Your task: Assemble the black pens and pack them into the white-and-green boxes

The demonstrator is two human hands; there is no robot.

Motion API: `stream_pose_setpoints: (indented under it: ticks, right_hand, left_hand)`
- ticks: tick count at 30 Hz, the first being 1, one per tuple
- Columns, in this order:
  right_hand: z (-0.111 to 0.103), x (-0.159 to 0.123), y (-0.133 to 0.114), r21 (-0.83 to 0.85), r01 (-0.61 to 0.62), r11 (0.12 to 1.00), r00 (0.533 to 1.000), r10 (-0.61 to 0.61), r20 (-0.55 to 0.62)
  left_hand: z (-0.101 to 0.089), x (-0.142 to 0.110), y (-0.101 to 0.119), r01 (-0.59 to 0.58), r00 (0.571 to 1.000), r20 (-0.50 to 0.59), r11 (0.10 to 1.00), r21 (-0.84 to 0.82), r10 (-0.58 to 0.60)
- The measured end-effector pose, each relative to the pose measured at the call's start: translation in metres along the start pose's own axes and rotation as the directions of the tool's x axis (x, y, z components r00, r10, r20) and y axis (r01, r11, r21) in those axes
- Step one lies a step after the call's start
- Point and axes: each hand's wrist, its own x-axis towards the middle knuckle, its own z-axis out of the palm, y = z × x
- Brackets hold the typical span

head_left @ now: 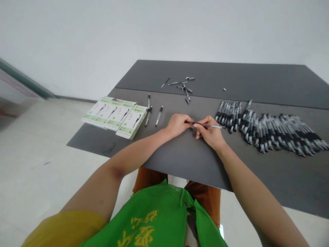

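- While left hand (178, 124) pinches pen (214, 126) at one end, right hand (210, 133) pinches it just alongside
- boxes (115, 115) on worktop (180, 156), left
- pen pile (273, 130) at right

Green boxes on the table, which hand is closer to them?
Left. The left hand is right of the boxes, beyond loose pens; the right hand is farther right.

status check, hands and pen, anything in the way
Left hand pinching dark end of pen, right hand gripping it too. Pen's clear end pointing right. Nothing seen blocking hands; loose pens left, pen pile right.
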Motion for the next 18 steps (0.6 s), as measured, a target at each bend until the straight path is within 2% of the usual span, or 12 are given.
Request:
stream_pose_setpoints:
  ticks: [6,10,13,16,18]
  right_hand:
    - [0.004,0.002,0.004,-0.025,0.027,0.999,1.000,-0.026,0.013]
    - [0.005,0.008,0.000,0.042,-0.002,0.999,1.000,0.002,-0.002]
    - [0.003,0.011,-0.002,0.085,-0.033,0.996,0.998,0.037,-0.055]
    - [0.001,0.014,0.000,0.104,0.004,0.995,0.991,0.010,-0.131]
    - [0.000,0.015,0.003,0.119,0.018,0.993,0.985,0.003,-0.171]
  left_hand:
    - [0.007,-0.002,-0.002,-0.015,0.990,-0.130,0.973,0.230,0.046]
    - [0.008,-0.005,0.005,0.000,0.986,-0.155,0.939,0.345,0.057]
    - [0.008,-0.007,0.009,-0.012,0.983,-0.167,0.928,0.371,0.079]
    - [0.009,-0.005,0.009,-0.044,0.979,-0.171,0.941,0.336,0.107]
    - [0.009,-0.002,0.006,-0.073,0.986,-0.121,0.955,0.289,0.112]
